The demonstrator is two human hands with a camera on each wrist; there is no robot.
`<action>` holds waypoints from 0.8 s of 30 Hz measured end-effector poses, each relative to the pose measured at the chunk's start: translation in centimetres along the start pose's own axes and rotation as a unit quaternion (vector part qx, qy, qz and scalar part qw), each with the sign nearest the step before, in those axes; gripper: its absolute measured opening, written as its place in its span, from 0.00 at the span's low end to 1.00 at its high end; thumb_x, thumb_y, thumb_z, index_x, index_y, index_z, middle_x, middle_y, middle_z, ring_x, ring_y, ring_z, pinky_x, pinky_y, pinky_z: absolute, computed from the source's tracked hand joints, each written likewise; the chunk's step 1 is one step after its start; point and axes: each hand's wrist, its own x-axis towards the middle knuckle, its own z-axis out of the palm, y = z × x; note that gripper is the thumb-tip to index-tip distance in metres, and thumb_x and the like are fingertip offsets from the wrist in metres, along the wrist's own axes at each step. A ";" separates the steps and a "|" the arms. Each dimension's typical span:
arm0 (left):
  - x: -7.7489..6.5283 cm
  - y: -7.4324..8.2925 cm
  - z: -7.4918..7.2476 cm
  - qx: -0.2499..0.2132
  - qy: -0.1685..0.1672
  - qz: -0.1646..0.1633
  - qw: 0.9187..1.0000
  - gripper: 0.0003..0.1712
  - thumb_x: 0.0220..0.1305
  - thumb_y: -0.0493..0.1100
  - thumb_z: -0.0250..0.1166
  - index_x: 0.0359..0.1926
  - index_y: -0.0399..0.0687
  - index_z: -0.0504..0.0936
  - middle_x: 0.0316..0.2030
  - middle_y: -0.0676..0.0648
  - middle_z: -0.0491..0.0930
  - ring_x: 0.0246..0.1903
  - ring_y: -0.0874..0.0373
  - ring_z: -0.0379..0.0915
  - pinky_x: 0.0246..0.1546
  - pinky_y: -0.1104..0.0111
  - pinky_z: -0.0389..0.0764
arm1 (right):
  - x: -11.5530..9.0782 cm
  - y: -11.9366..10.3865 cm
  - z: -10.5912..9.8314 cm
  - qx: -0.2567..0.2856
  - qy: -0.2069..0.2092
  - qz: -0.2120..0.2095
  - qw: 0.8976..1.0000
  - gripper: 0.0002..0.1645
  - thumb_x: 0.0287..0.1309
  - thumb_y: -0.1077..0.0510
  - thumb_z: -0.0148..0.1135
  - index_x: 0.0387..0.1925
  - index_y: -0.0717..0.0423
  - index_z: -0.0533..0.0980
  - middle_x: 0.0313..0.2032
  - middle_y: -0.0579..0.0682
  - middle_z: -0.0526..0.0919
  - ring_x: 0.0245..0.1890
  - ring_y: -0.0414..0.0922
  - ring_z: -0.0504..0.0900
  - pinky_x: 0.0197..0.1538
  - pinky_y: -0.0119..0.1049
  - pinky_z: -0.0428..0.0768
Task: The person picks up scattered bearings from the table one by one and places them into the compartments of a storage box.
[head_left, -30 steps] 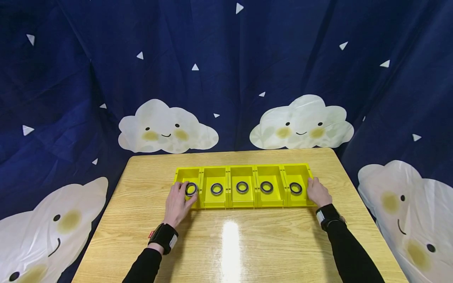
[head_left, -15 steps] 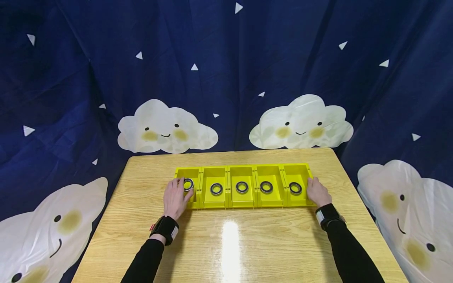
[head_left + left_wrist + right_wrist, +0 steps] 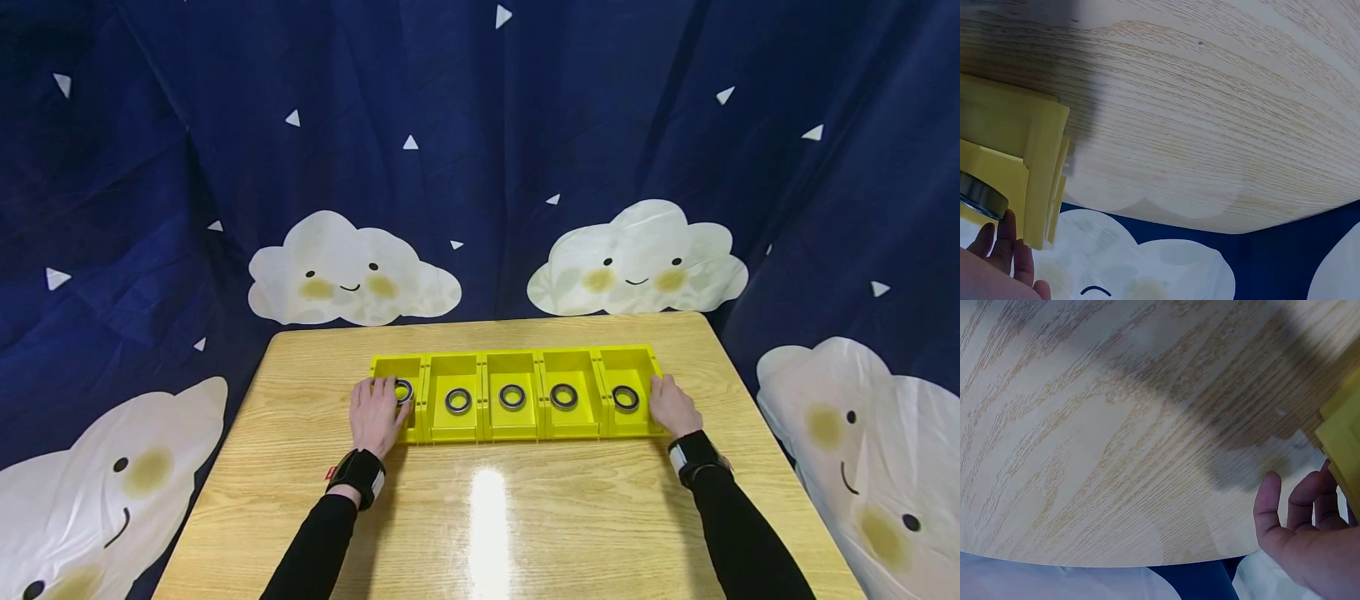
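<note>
In the head view, a row of yellow bins (image 3: 512,364) lies across the table, with a ring-shaped ball bearing in each. My left hand (image 3: 375,414) reaches into the leftmost bin and holds its bearing (image 3: 406,385) between thumb and fingers. The left wrist view shows that bearing (image 3: 984,195) tilted, with fingertips (image 3: 1007,220) at its edge; the thumb is hidden there. My right hand (image 3: 675,408) grips the outer wall of the rightmost bin, near another bearing (image 3: 626,388). Bent fingers (image 3: 1302,494) show against the outside of the yellow bin (image 3: 1346,444) in the right wrist view.
More bearings lie in the middle bins: one (image 3: 458,392) second from left, one (image 3: 513,387) at centre, one (image 3: 564,387) second from right. The wooden table (image 3: 570,517) extends toward me. A dark blue cloud-print curtain (image 3: 480,167) hangs behind it.
The left hand and its bearing have shifted slightly up and left within the leftmost bin since a second ago, then slightly right. The right hand and the other bearings stay put.
</note>
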 end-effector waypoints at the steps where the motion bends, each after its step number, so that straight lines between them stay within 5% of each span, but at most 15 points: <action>1: 0.0 0.0 0.1 0.005 -0.001 0.001 1.000 0.31 0.60 0.54 0.72 0.57 0.38 0.80 0.48 0.37 0.82 0.56 0.39 0.72 0.66 0.51 0.67 | 0.0 0.0 0.0 0.000 0.001 0.000 1.000 0.36 0.78 0.43 0.18 0.59 0.70 0.59 0.41 0.67 0.71 0.40 0.60 0.73 0.38 0.47 0.69; 10: 0.1 0.4 0.4 0.032 -0.049 0.004 0.998 0.31 0.61 0.55 0.72 0.57 0.39 0.79 0.49 0.38 0.83 0.60 0.40 0.71 0.69 0.49 0.63 | 0.0 0.2 -0.1 -0.002 -0.003 -0.006 1.000 0.36 0.78 0.42 0.17 0.60 0.70 0.58 0.42 0.68 0.72 0.39 0.60 0.73 0.38 0.47 0.69; 24: 0.1 0.7 0.8 0.050 -0.091 0.009 0.995 0.24 0.60 0.53 0.72 0.47 0.39 0.81 0.41 0.40 0.83 0.53 0.42 0.69 0.59 0.50 0.65 | 0.3 0.4 0.1 -0.004 -0.007 -0.012 1.000 0.38 0.77 0.42 0.15 0.60 0.71 0.57 0.45 0.71 0.73 0.42 0.63 0.75 0.39 0.49 0.71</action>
